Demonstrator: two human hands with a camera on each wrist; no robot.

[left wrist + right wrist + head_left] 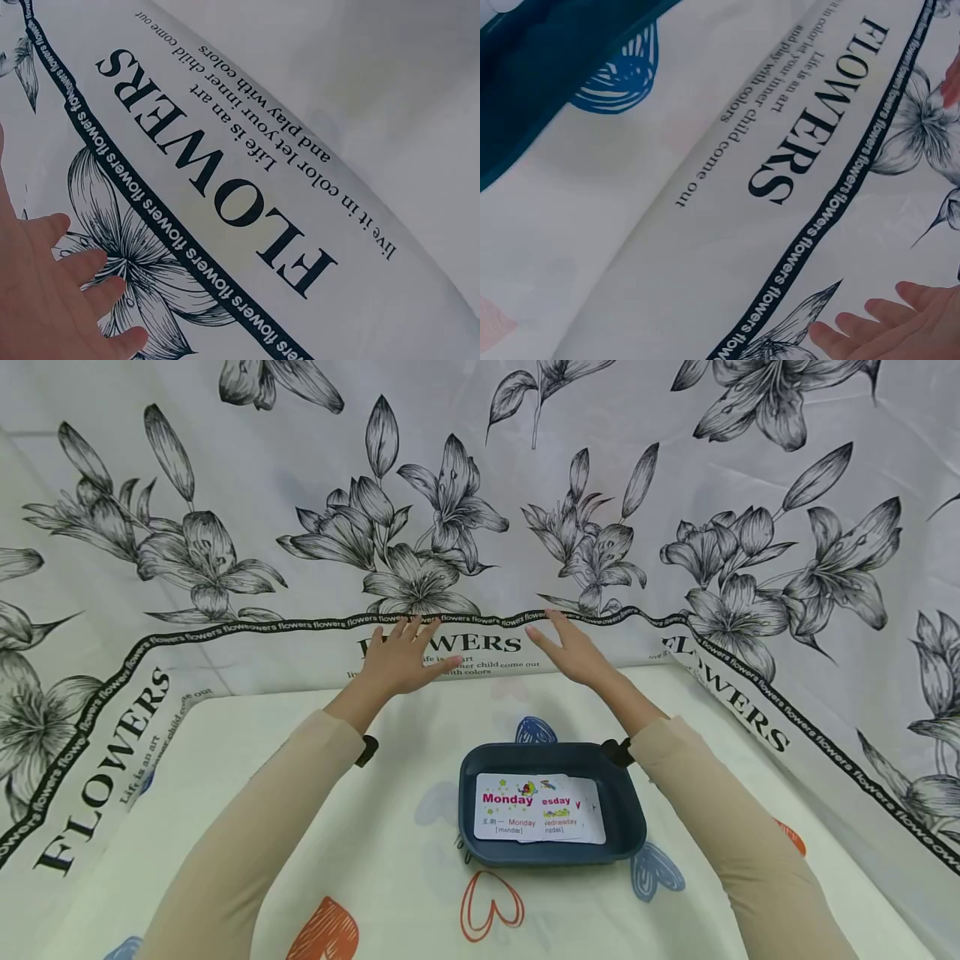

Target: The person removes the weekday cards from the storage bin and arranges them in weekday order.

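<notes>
Both hands are raised over the far side of the table, apart from each other and holding nothing. My left hand [401,662] has its fingers spread and extended, and the left wrist view shows the same hand [56,300] at its lower left corner. My right hand [576,653] also has straight fingers; in the right wrist view that hand [900,326] is at the lower right. Nearer to me, below the hands, a dark blue tray [624,802] sits on the table. Inside it lie several overlapping white cards [506,822], the top one printed "Monday"; the others are partly covered.
A white tablecloth [397,860] with blue and red hearts covers the table. Behind and at both sides hangs a white curtain [480,535] with black flower prints and "FLOWERS" lettering. A small dark loop [463,850] shows by the tray's left edge.
</notes>
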